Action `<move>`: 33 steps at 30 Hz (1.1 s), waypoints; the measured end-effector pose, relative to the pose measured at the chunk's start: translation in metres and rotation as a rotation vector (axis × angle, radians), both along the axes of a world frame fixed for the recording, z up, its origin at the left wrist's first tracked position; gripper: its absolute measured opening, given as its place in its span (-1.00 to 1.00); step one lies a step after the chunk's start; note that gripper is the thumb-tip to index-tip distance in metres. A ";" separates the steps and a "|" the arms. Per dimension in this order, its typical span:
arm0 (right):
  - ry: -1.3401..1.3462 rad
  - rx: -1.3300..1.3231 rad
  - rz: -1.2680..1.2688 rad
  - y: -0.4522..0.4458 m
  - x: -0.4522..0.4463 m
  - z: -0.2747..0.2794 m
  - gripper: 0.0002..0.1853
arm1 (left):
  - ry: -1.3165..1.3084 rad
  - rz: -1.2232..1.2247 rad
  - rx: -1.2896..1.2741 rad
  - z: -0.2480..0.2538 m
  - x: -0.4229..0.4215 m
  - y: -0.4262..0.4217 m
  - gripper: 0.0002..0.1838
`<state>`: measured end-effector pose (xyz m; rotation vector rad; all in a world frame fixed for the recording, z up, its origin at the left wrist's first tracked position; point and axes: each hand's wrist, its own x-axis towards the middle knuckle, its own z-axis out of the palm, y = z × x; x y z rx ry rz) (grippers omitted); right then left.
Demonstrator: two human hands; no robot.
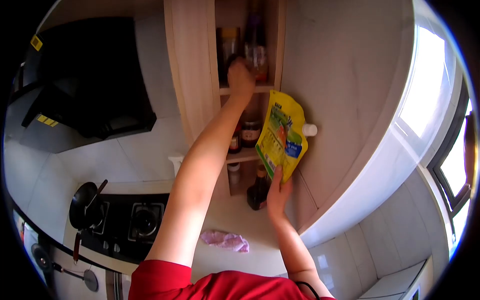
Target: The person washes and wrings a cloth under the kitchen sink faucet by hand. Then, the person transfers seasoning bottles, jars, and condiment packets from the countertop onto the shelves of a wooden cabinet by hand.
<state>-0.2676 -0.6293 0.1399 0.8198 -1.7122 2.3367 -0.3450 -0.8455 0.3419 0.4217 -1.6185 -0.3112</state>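
My left hand [241, 76] reaches into the upper compartment of a narrow wooden shelf [192, 65], close to a jar [230, 42] and a bottle [259, 55]. Its fingers are dark and partly hidden, so what they hold, if anything, cannot be made out. In my right hand [278, 196] is the bottom edge of a yellow pouch [281, 135] with a white cap pointing right. The pouch stands upright and slightly tilted in front of the shelf's right side. Behind it, dark jars [251, 134] sit in the middle compartment.
A dark bottle [257, 190] and a small white-capped jar [234, 173] stand in the lowest compartment. A purple cloth [226, 240] lies on the counter. At left are a black stove [127, 217], a wok [85, 205] and a range hood [95, 75]. A window is at right.
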 end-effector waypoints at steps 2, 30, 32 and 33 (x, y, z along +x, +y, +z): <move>0.003 0.025 0.003 -0.005 -0.006 -0.004 -0.64 | -0.032 -0.127 -0.067 -0.003 0.003 -0.004 -0.69; 0.185 0.206 0.003 -0.085 -0.043 -0.045 -0.70 | -0.869 0.393 -0.509 -0.154 0.080 0.027 -0.84; 0.174 0.259 0.019 -0.093 -0.047 -0.051 -0.71 | -0.824 0.354 -0.476 -0.157 0.078 0.023 -0.84; 0.140 0.307 0.013 -0.097 -0.047 -0.053 -0.72 | -0.827 0.350 -0.482 -0.158 0.077 0.023 -0.84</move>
